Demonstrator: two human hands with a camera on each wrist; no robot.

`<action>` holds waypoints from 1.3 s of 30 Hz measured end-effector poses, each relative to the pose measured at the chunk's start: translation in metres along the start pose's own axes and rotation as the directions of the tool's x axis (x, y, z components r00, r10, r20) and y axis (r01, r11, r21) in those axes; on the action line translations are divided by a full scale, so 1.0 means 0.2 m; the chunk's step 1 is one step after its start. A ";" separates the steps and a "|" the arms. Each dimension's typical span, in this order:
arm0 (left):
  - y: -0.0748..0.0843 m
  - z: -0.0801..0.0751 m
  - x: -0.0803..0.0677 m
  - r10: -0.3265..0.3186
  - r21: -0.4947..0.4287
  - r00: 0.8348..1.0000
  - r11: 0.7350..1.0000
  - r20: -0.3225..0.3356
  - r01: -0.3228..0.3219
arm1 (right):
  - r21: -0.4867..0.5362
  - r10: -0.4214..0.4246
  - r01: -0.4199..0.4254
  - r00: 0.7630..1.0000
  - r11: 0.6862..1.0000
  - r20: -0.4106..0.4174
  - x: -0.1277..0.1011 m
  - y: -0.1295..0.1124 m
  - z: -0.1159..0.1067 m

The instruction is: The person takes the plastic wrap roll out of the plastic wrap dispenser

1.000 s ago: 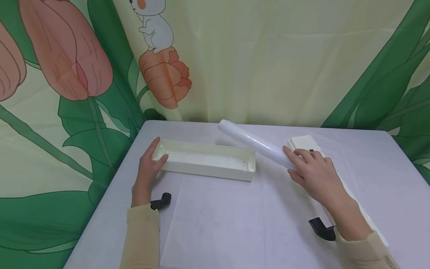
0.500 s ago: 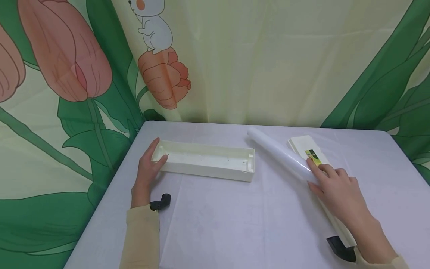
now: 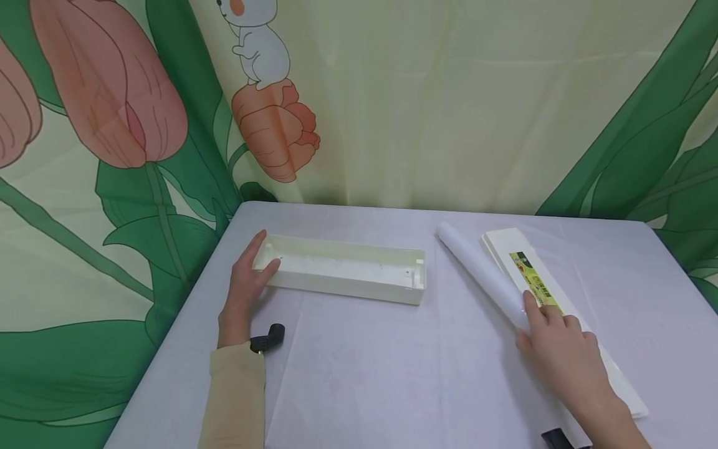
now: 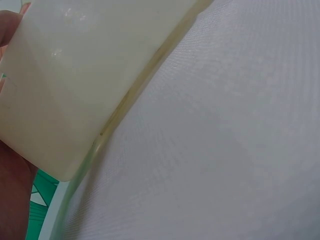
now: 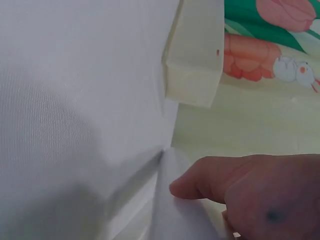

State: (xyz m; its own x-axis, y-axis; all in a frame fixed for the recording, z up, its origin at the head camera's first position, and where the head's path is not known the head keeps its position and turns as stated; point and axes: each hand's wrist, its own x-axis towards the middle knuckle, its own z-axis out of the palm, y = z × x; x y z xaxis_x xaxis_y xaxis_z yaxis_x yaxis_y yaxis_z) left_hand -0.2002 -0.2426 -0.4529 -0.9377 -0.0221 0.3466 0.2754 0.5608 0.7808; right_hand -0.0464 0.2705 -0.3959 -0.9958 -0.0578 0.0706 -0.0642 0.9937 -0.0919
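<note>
A long cream tray (image 3: 342, 282) lies open side up at the middle left of the table. My left hand (image 3: 247, 284) rests against its left end, fingers straight along the end wall and thumb on the front wall. The left wrist view shows that end wall (image 4: 65, 85) close up. To the right, a white roll (image 3: 477, 274) lies slanted on the table. My right hand (image 3: 552, 340) grips its near end, fingers curled over it. Beside the roll lies a flat cream lid (image 3: 614, 374) with a yellow-green label (image 3: 535, 284). The right wrist view shows fingers (image 5: 210, 182) on the roll (image 5: 175, 217).
A pale lilac cloth covers the table (image 3: 381, 374). A tulip-print curtain (image 3: 392, 93) hangs right behind its far edge. The tray's right end (image 5: 195, 65) shows in the right wrist view. A black wrist mount (image 3: 268, 337) sits by my left sleeve.
My right hand has drawn the roll back from above the tray's right end and laid it to the right, beside the lid. The lid's label is now uncovered. My left hand has stayed put.
</note>
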 end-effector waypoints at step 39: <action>0.04 -0.03 0.00 -0.056 0.053 0.998 0.997 0.025 0.054 | 0.254 0.051 -0.035 0.997 0.967 -0.056 0.04 -0.06 -0.02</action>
State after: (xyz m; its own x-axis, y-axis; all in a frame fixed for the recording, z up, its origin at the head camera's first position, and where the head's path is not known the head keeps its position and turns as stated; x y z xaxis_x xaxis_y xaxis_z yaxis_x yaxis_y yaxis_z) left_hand -0.1959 -0.2440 -0.4439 -0.9566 -0.0330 0.2896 0.2123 0.6018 0.7699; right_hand -0.0530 0.2594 -0.3902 -0.9926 -0.0016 0.1212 -0.0434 0.9382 -0.3434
